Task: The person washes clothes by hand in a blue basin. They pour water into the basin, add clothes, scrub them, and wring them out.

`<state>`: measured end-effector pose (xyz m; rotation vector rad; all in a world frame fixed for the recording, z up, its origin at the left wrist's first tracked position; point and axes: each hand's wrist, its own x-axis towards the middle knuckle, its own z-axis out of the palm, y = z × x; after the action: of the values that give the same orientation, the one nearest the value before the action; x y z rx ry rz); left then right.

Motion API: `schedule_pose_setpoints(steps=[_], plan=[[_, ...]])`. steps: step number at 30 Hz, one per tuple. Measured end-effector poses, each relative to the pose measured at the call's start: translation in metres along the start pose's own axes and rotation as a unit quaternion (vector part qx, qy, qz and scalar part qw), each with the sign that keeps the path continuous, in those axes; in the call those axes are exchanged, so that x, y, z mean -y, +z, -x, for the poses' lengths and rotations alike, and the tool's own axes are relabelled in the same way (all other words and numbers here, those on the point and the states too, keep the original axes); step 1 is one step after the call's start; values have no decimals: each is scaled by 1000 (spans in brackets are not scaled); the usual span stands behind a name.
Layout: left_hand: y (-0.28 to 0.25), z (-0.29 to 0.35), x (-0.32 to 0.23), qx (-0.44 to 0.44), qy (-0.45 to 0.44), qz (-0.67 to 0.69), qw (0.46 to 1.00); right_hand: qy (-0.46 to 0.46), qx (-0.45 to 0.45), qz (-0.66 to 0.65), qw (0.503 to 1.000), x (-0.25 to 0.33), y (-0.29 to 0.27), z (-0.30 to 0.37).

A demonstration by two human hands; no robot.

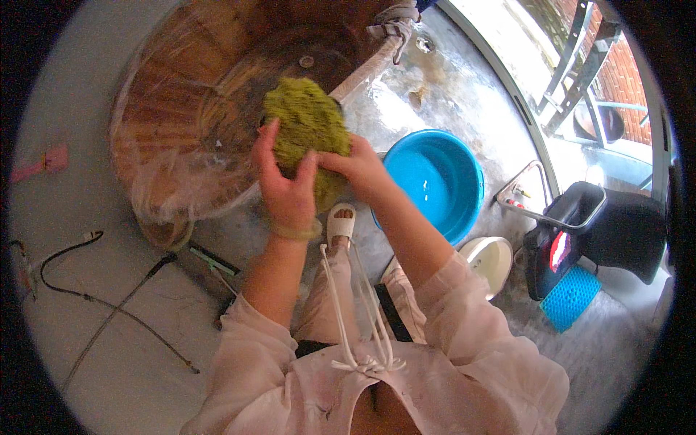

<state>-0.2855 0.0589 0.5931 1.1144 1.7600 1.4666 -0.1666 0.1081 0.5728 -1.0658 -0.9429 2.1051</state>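
Note:
Both hands hold a bunched, shaggy yellow-green cloth [308, 119] in front of me, over the near rim of a big wooden tub [156, 130]. My left hand [279, 174] grips the cloth's lower left side, a pale band round its wrist. At the lower right, my right hand [359, 165] has its thumb pressed on the cloth and its other fingers mostly hidden behind it. Crumpled clear plastic film [170, 181] drapes the tub's near left side. A hole-like round fitting [307, 62] shows in the tub's floor.
To the right on the wet floor stand a blue basin [435, 188] and a white tub [490, 262]. Farther right are a black seat [623, 232] and a blue bumpy mat [570, 299]. A thin black hose [119, 312] and a squeegee [214, 261] lie left. A grey cloth [395, 29] hangs over the wooden rim.

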Motion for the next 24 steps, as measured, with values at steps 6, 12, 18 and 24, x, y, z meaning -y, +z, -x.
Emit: schedule_pose_setpoints(steps=[6, 12, 18, 24], plan=[[50, 34, -38, 131, 28, 64, 989, -70, -125, 51, 988, 22, -52, 84], [118, 78, -9, 243, -16, 67, 967, -51, -214, 64, 973, -7, -121, 140], [169, 117, 49, 321, 27, -50, 946, 1, -301, 382, 874, -77, -190, 167], [199, 129, 95, 326, 15, -155, 933, 61, -356, 588, 723, -117, -229, 165]])
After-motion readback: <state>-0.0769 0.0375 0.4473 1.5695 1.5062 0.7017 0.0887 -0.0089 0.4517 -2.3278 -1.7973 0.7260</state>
